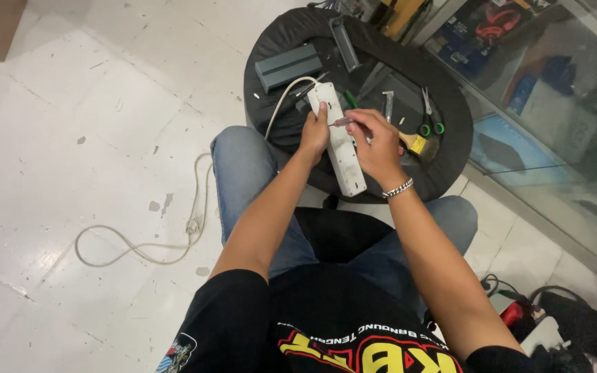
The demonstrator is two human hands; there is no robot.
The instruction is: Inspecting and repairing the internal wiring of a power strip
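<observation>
Clearly the right hand (379,146) is closed in a pinch around a thin screwdriver (345,121) with a translucent reddish handle, fingers curled tight on the shaft end; the tool points left from that grip, nearly level, toward the upper part of the white power strip (338,138); its tip seems to meet the strip's face just beside the left thumb, though the contact itself is too small to tell. The left hand (314,132) is wrapped around the strip's left edge near its top, fingers shut on the casing, thumb lying across the front; the strip's long axis runs away from the body, from the near end over the lap to the far end where the white cord (279,105) leaves it. Both hands touch the strip, the left nearer its far end; it rests on the black round table (271,41). Beyond lie green-handled scissors (428,117), a paintbrush (417,143) just beside the right hand, and a grey box (288,65) well apart at the far left; the cord trails down to the tiled floor (70,138).
</observation>
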